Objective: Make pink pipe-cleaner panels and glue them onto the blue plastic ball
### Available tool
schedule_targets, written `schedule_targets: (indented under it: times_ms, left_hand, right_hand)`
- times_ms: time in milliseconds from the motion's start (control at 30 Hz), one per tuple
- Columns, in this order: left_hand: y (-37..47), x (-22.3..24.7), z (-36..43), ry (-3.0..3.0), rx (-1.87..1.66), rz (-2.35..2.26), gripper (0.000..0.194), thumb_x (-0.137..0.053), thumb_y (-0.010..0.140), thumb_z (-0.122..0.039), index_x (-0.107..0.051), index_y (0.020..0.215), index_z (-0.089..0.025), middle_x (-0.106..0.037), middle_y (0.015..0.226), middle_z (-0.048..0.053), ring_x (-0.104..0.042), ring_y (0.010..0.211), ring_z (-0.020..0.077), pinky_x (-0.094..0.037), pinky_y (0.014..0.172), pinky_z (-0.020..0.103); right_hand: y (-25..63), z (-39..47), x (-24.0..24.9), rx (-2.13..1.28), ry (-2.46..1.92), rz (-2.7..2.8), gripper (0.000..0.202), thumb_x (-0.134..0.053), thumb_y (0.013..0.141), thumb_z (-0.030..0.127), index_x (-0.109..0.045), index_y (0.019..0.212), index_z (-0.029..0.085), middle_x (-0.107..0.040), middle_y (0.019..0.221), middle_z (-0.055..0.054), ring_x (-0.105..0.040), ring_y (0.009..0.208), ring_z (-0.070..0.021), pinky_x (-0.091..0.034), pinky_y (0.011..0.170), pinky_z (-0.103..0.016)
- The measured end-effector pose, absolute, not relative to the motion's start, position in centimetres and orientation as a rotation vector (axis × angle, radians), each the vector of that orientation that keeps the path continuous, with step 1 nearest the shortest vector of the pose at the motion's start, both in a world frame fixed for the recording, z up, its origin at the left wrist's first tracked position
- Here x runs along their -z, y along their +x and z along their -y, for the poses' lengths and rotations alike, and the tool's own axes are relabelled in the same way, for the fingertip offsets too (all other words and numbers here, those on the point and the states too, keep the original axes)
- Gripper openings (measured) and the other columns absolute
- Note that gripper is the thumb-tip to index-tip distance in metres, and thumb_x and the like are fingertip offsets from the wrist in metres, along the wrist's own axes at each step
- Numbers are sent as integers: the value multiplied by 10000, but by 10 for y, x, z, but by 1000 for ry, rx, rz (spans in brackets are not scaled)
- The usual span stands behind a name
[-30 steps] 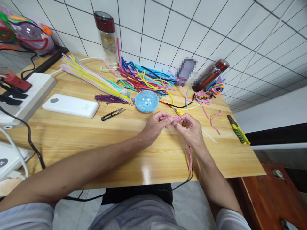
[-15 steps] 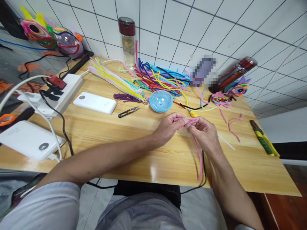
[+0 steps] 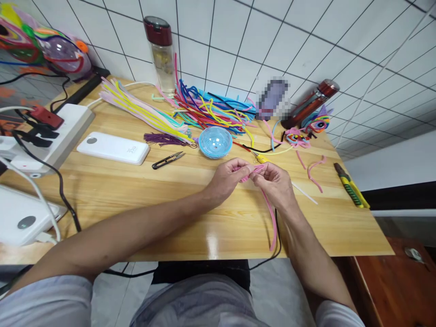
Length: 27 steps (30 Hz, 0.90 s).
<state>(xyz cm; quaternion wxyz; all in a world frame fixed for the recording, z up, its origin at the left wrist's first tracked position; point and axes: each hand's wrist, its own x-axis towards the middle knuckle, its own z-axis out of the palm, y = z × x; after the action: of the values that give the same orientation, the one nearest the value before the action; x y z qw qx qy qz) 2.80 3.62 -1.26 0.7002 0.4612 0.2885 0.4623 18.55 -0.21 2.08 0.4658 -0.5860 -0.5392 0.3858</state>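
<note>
Both hands meet over the middle of the table around a pink pipe cleaner (image 3: 271, 222). My left hand (image 3: 229, 180) pinches its bent, folded part between thumb and fingers. Close against it, my right hand (image 3: 274, 182) is closed on the same piece, thumb tip near the other thumb. One long pink end hangs down below my right hand toward the table's front edge. The fingers partly hide the folded section. Just behind the hands are a blue bowl (image 3: 215, 143) and a yellow-handled tool (image 3: 261, 158).
Thread snips (image 3: 168, 160) and a white power bank (image 3: 113, 148) lie to the left. Behind is a heap of colourful pipe cleaners (image 3: 211, 109) beside a glass bottle (image 3: 161, 59). Pliers (image 3: 351, 187) rest at the right, near pink scraps (image 3: 315, 175). A power strip (image 3: 64, 136) with cables stands far left.
The whole view has shifted, so things on the table appear further left. Both hands keep hold of the pink pipe cleaner, with only slight finger movement.
</note>
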Motion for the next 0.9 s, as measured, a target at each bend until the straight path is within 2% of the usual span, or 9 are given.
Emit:
schedule_targets:
  times_ms: [167, 533, 900]
  left_hand:
    - [25, 10, -37, 1025, -1030, -640, 282, -780, 822, -444, -708, 795, -172, -641, 718, -7, -549, 692, 123, -462, 721, 283]
    - [29, 10, -41, 890, -963, -588, 397, -834, 787, -539, -677, 803, -176, -630, 721, -9, -541, 671, 113, -465, 657, 260]
    - [26, 13, -42, 952, -943, -620, 341, -803, 802, -493, -693, 755, -173, -667, 708, 7, -578, 671, 126, -478, 701, 278]
  right_hand:
    - [187, 2, -24, -989, -1441, 1333, 267, -850, 721, 368, -618, 700, 235, -650, 643, 26, -505, 569, -119, -404, 562, -270]
    - [195, -1, -29, -1058, -1465, 1323, 247, -859, 725, 382, -672, 712, 221, -632, 625, 26, -519, 571, -118, -424, 567, -263]
    - [196, -1, -33, -1081, -1484, 1365, 216, -824, 736, 378, -681, 705, 218, -632, 625, 32, -516, 559, -114, -459, 565, -263]
